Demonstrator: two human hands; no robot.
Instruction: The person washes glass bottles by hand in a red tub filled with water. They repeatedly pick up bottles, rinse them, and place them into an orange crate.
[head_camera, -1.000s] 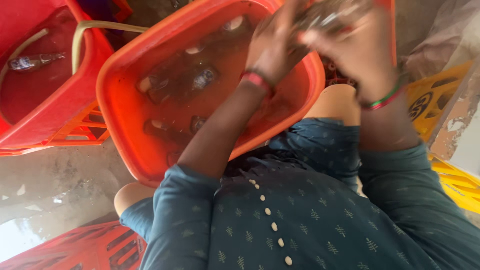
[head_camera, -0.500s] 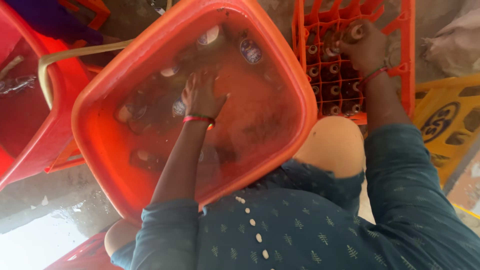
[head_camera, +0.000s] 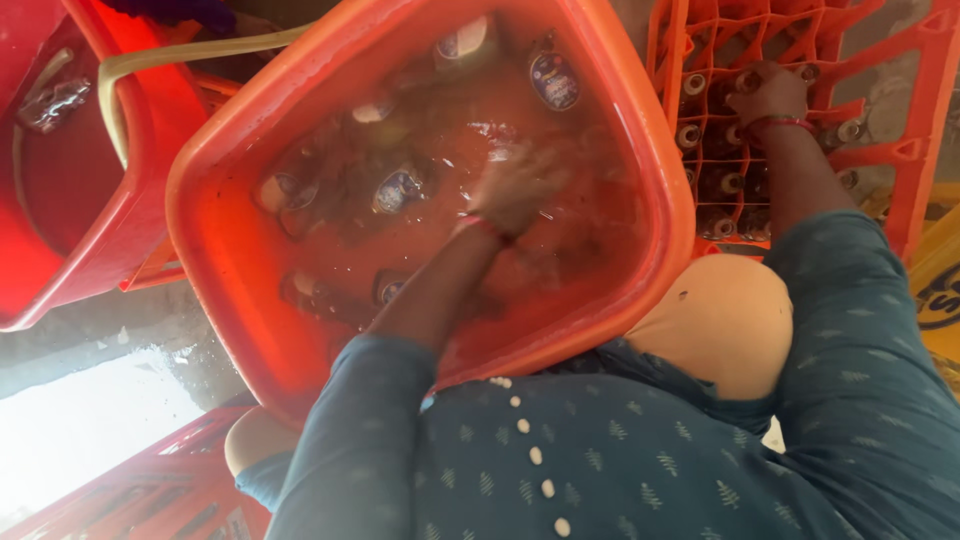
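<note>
Your left hand (head_camera: 515, 190) is down in the water of the orange tub (head_camera: 650, 150), fingers spread loosely and blurred; you cannot tell whether they hold anything under the murky surface. A red band sits at that wrist, just above the waterline. Around the hand, glass bottles (head_camera: 398, 188) lie sunk in the tub, some with pale labels showing: one just to the hand's left, two up near the far rim, others low by the near wall.

Your right hand (head_camera: 772, 92) reaches over into the orange crate (head_camera: 900, 150), fingers curled down over the top of a bottle in one of the cells; the grip itself is hidden by the back of the hand, so you cannot tell whether it is closed on the neck. A red band circles that wrist too. More bottle tops (head_camera: 692, 84) stand upright in the neighbouring cells, just beside your fingers.

The crate stands right against the tub's far right side. Your bent knee (head_camera: 725, 320) presses against the tub's near rim, between your two blue patterned sleeves. Off to the left a red tub (head_camera: 130, 230) holds a pale hose (head_camera: 150, 62) curving over its edge.
</note>
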